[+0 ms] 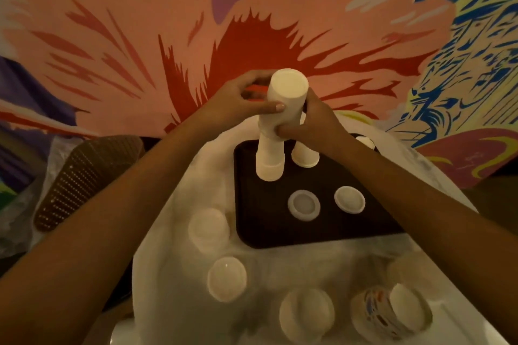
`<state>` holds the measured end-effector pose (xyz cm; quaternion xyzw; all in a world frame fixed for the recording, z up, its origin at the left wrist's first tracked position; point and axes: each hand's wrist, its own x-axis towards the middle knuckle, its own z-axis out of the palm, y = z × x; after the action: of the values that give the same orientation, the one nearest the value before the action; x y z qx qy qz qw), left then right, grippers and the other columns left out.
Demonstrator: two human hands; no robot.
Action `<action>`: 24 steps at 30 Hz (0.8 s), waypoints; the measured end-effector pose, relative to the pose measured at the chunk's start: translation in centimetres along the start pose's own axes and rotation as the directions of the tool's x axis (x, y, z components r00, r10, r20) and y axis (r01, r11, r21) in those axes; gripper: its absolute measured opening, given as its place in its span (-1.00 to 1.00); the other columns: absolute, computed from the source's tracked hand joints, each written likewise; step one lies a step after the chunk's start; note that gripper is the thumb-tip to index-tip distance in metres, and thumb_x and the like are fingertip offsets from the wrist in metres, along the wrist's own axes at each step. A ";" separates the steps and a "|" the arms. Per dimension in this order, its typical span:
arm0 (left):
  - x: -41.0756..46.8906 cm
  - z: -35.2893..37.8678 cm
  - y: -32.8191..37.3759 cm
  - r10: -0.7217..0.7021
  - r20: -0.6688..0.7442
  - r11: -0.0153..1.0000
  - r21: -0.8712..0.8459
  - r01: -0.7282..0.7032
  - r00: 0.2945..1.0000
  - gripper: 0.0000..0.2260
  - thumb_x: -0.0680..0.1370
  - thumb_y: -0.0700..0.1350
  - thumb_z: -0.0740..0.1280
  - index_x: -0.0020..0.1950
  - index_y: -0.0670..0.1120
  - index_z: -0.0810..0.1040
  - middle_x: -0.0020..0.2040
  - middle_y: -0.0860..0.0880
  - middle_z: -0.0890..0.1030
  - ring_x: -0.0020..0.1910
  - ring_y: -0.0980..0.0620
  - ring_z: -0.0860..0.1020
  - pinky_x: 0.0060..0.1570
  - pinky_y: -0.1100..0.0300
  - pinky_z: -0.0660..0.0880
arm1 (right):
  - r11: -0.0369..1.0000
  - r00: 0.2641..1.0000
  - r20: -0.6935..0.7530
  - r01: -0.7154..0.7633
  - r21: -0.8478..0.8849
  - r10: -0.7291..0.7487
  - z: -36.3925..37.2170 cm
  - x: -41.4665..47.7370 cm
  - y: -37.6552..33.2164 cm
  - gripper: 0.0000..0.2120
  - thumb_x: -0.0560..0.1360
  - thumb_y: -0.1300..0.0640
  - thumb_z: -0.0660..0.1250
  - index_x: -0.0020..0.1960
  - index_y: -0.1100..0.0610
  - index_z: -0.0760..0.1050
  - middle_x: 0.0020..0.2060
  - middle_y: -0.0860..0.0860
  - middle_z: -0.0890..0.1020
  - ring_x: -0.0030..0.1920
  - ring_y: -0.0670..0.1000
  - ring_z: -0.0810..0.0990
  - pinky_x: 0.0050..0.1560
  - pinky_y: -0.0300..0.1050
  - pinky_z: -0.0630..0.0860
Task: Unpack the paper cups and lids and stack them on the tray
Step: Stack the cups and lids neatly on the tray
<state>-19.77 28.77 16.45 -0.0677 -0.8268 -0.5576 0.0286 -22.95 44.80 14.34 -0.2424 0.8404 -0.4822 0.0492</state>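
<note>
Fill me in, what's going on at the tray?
A person grips a tall cup stack of upturned cups, left hand higher, right hand lower, its base on the tray. A shorter stack stands beside it; two lids lie nearer. More lids and a printed cup lie on the table.
</note>
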 end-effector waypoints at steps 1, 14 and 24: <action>1.0 -0.1 -0.7 -0.010 -0.007 1.000 -0.009 0.010 1.000 -0.55 0.44 -0.12 0.41 0.27 0.13 0.37 0.15 0.23 0.43 0.09 0.27 0.44 -0.03 0.36 0.43 | 1.000 1.000 -0.004 -0.012 -0.004 0.012 0.2 1.0 0.5 -0.29 0.35 0.28 0.44 0.40 0.15 0.18 0.27 0.06 0.42 0.27 0.03 0.40 0.12 -0.18 0.40; 5.2 3.8 -13.3 -0.303 -0.027 0.953 -0.006 0.303 0.953 -0.48 0.46 -0.04 0.39 0.39 -0.01 0.33 0.38 -0.02 0.41 0.35 -0.03 0.37 0.37 -0.09 0.29 | 0.933 0.928 0.120 -0.340 -0.122 0.354 6.8 5.6 11.7 -0.32 0.38 0.24 0.43 0.38 0.25 0.17 0.31 0.16 0.41 0.32 0.15 0.39 0.30 -0.01 0.36; -2.1 4.3 -11.0 -0.389 -0.024 0.921 -0.034 0.389 0.921 -0.52 0.48 -0.06 0.37 0.38 -0.03 0.33 0.27 -0.02 0.46 0.19 0.03 0.44 0.17 0.17 0.37 | 0.916 0.906 0.158 -0.369 -0.158 0.392 3.6 -0.3 9.4 -0.36 0.44 0.11 0.39 0.42 0.19 0.19 0.36 0.12 0.37 0.31 0.09 0.40 0.15 -0.17 0.35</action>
<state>-19.19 28.56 4.49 0.1057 -0.8152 -0.5649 -0.0713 -24.98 46.06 4.53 -0.1203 0.8915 -0.3852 0.2059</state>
